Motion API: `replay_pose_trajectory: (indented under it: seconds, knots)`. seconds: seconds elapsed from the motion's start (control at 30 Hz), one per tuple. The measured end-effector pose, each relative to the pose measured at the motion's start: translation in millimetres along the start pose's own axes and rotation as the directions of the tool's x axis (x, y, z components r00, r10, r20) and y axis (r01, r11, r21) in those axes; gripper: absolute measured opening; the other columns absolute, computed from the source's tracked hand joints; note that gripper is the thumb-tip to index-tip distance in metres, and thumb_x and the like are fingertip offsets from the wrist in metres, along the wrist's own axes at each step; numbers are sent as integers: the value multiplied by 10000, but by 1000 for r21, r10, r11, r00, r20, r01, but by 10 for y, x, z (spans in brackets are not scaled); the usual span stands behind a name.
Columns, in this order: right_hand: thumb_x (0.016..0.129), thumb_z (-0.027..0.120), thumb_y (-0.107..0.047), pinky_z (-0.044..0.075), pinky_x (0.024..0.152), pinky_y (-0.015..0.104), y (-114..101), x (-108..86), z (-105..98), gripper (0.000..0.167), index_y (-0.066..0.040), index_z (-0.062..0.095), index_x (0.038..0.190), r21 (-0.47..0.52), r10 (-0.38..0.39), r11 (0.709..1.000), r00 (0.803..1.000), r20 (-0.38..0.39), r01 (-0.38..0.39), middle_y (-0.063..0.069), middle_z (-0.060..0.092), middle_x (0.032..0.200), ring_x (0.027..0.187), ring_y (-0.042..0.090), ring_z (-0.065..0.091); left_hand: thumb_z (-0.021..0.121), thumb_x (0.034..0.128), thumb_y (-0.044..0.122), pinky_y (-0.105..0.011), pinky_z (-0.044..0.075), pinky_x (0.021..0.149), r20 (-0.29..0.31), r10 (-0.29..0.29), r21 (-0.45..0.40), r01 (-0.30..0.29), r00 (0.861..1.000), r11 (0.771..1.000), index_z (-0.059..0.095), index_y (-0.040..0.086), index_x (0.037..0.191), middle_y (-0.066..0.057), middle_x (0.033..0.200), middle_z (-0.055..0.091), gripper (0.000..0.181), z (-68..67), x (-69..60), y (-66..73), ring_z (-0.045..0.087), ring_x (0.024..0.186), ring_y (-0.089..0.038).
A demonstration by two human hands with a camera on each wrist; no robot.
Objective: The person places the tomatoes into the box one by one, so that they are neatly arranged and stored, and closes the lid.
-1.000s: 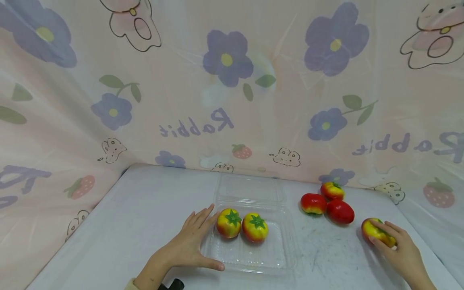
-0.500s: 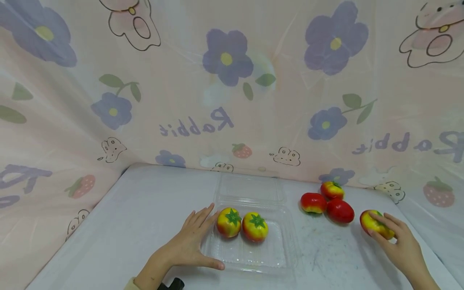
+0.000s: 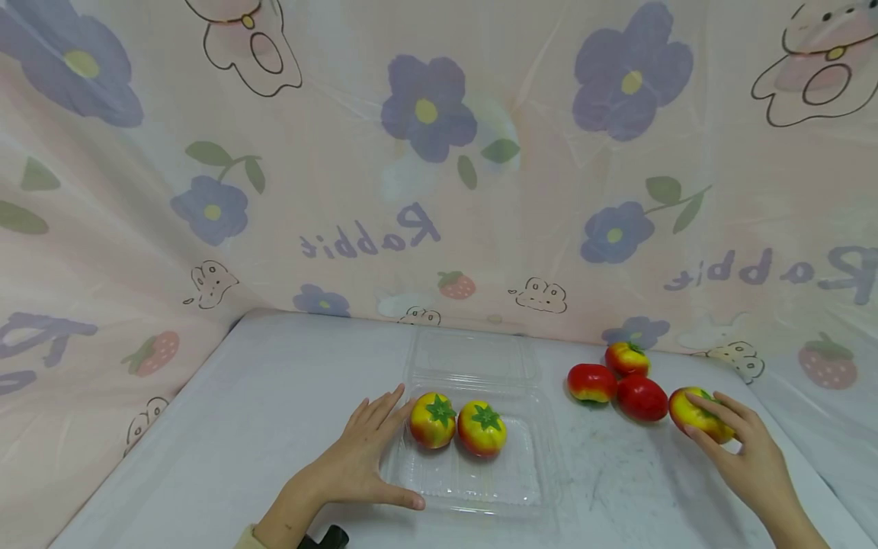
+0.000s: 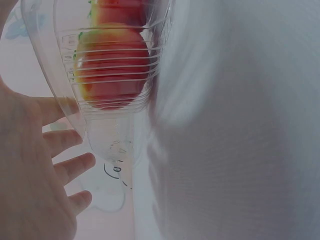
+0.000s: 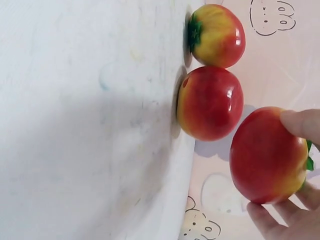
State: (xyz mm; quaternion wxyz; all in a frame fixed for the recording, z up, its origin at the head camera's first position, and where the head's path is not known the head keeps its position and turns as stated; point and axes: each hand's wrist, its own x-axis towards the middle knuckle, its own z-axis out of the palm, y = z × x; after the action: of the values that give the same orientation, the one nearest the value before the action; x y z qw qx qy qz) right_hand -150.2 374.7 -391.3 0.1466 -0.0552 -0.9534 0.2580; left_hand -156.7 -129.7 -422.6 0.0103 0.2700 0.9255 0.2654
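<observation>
1 red-yellow fruit (image 5: 267, 155) gripped between right fingers (image 5: 267, 220) | left fingers (image 4: 75, 167) spread wide, empty, at edge of clear box (image 3: 473, 492)

A pale yellow-beige sleeve (image 3: 248, 539) edges in at the left forearm, with a small dark mark (image 3: 288, 527) just beyond it. Near that wrist shows a stubby black piece (image 3: 334, 538) with a rounded end. The left hand (image 3: 353, 469) and right hand (image 3: 753, 451) are bare.

Count six fruits (image 3: 642, 398) in all: two in one box (image 3: 473, 486), three grouped on one table (image 3: 240, 435), one held by one right hand (image 3: 749, 451). Add one left hand (image 3: 353, 467), making two, and one printed backdrop (image 3: 302, 175)
</observation>
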Motion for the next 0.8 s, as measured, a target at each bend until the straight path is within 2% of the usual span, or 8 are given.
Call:
replay_pose_trajectory:
  seconds: [0.4,0.8]
  knots:
    - [953,600,-290,360,829,770,-199,-53,40,497,-31,497,1365,46,-40,998,999,1,40,349,270,1455,1208,573,290,683,576,805,-620,65,1164,-3,4,-6,-4,1000,1000,244,186,1531,-84,1620,106,1219,0,8,-2,155,1465,-361]
    - [925,644,-178,333,865,774,-404,-136,122,433,-32,543,1320,120,-137,983,990,-38,141,324,324,1426,1220,569,309,690,576,796,-622,54,1163,-2,2,-16,-2,1000,1000,251,184,1529,-83,1621,104,1215,2,7,0,150,1466,-362]
